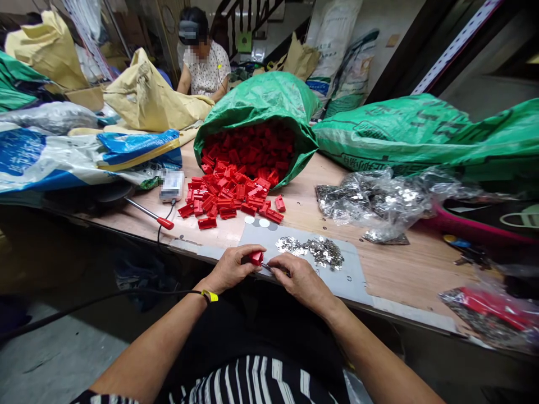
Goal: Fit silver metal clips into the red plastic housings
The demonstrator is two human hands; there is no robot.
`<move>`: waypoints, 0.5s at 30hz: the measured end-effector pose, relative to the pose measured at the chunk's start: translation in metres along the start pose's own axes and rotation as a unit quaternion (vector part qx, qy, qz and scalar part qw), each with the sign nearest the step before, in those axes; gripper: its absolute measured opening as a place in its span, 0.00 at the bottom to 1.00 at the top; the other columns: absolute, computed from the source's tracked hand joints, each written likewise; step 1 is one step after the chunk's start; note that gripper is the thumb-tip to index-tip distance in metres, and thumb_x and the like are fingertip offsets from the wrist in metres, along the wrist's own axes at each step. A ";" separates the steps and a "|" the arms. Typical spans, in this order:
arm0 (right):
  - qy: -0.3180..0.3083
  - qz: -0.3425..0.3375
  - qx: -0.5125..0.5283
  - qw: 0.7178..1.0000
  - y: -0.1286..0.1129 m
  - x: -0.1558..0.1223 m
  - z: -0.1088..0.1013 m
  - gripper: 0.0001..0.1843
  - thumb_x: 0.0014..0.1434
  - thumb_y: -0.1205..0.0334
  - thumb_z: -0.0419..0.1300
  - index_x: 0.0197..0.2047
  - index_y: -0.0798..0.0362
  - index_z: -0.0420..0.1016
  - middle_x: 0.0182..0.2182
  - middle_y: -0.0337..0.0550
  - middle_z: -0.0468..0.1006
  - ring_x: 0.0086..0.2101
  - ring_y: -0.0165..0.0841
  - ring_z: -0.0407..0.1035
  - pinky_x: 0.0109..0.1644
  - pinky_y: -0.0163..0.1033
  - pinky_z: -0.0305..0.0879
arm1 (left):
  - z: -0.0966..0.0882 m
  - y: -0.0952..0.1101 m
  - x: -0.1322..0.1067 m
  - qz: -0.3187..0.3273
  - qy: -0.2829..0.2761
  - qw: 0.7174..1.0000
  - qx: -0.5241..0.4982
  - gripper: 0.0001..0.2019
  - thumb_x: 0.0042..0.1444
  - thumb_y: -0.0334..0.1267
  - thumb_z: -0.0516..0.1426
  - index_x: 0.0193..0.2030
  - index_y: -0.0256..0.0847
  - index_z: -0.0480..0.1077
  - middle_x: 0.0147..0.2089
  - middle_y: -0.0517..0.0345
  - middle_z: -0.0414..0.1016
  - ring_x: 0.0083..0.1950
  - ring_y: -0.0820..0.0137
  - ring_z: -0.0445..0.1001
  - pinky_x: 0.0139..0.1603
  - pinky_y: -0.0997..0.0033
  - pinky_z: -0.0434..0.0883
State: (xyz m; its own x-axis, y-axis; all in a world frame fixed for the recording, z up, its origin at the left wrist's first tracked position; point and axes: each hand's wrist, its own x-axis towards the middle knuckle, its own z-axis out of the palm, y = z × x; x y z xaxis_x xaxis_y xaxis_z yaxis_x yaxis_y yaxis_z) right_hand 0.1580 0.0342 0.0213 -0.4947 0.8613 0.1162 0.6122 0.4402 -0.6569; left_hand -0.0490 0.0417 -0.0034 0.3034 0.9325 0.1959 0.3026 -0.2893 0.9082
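Red plastic block (256, 258) sits gripped between the thumb and curled fingers of the left hand (229, 268), just above the near edge of a grey mat (351, 280). The right hand (301, 283) is closed too, its thumb and forefinger pinching a slim metal piece (269, 267) whose long axis runs almost level, left to right, with its tip pointing left at the block's side. The two hands nearly touch across it. Right of them, nearer the right hand, loose silver metal clips (324, 252) lie in a small heap on the mat. Farther off on the wooden workbench (404, 280), a heap of red blocks (227, 193) spills from a green woven sack (256, 106), and a co-worker (204, 70) sits beyond it.
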 end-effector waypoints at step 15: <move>0.027 0.086 -0.105 0.990 -0.027 0.001 0.018 0.09 0.60 0.70 0.53 0.36 0.51 0.73 0.34 0.44 0.74 0.35 0.35 0.70 0.40 0.39 0.64 | 0.001 -0.002 0.002 0.000 -0.010 1.000 -0.004 0.15 0.48 0.33 0.62 0.45 0.43 0.75 0.38 0.59 0.78 0.39 0.68 0.74 0.44 0.71 0.69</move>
State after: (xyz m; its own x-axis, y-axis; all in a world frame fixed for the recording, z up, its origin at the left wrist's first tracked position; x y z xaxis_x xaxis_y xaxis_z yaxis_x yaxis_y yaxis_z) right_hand 0.1303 0.0184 0.0261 -0.3426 0.9376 0.0590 0.8017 0.3246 -0.5018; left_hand -0.0481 0.0438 -0.0047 0.3214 0.9280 0.1882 0.2958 -0.2872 0.9110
